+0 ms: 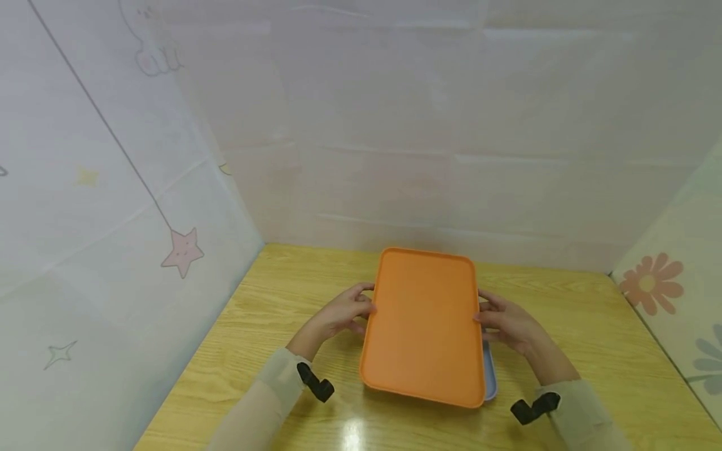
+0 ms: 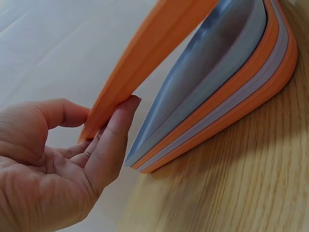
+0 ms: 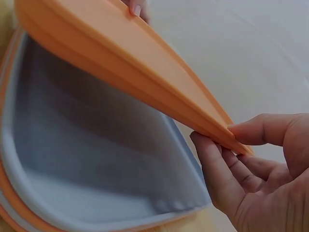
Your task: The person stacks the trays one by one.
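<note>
An orange rectangular tray [image 1: 424, 326] is held between both hands, raised at a tilt over a stack of trays. The left hand [image 1: 345, 311] pinches its left long edge, thumb on the rim and fingers underneath. On the opposite edge the right hand [image 1: 509, 324] grips in the same way, thumb on top. Below lies the stack, topped by a blue-grey tray [image 3: 106, 145]; in the left wrist view its layers alternate orange and greyish, with an orange tray [image 2: 280, 72] lowest on the wood. From the head view only a strip of the blue-grey tray shows.
The stack stands on a wooden table [image 1: 271, 294]. A pale sheet wall [image 1: 429, 125] rises behind it, with printed side sheets at left, bearing a pink star [image 1: 183, 252], and at right, bearing a red flower [image 1: 651, 284]. Each wrist wears a black camera mount [image 1: 316, 382].
</note>
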